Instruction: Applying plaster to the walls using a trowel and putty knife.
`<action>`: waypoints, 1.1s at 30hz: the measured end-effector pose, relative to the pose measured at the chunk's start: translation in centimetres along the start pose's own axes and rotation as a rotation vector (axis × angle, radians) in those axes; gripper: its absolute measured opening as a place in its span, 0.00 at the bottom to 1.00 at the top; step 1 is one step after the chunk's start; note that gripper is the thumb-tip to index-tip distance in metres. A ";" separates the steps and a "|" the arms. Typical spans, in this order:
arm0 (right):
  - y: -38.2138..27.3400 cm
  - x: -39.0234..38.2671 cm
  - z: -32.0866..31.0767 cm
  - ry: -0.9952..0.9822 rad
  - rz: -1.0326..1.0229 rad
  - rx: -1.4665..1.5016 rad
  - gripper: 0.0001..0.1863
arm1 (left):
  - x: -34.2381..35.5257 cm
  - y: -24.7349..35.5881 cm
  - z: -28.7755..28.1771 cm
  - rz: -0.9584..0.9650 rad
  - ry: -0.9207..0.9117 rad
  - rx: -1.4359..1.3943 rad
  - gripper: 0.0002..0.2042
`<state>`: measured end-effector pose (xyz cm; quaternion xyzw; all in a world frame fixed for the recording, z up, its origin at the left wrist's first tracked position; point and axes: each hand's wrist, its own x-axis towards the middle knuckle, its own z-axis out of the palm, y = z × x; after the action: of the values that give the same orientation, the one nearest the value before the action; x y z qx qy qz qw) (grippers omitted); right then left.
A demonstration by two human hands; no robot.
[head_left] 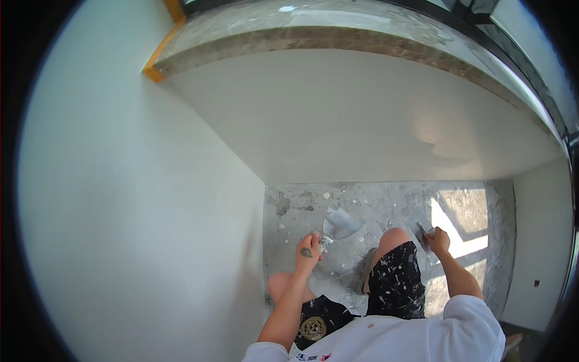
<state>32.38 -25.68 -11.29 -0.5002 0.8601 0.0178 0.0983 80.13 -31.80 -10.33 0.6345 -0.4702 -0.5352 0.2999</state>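
My left hand (307,251) is closed round the handle of a wide putty knife (342,224). Its broad grey blade points up and to the right above the floor, and pale filler coats the part near my fingers. To the right, beyond my raised knee, my right hand (439,241) grips the handle of a flat plastering trowel (417,219). The trowel's thin rectangular plate lies partly behind that hand. Both tools are apart from the walls.
Close on my left rises a smooth white wall (139,181). A low white wall (362,114) stands ahead under a stone sill (301,39) with orange tape (153,71) at its end. The grey concrete floor (295,208) is spattered. A short side wall (538,241) is at right.
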 end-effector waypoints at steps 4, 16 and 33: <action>2.0 -6.0 -5.5 -0.265 0.132 -0.090 0.18 | -1.2 -2.9 -1.6 -0.285 -0.162 -0.218 0.23; 2.3 -50.7 -23.0 -0.380 1.300 0.115 0.20 | -3.7 11.1 -3.8 -0.440 -0.825 0.224 0.12; 14.2 -99.3 -22.4 0.406 1.715 0.737 0.28 | -37.3 14.4 2.1 1.346 -1.390 0.880 0.11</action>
<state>64.41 63.63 28.29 0.3693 0.8861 -0.2753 0.0520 74.65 -2.76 16.69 -0.1489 -0.9447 -0.2867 -0.0561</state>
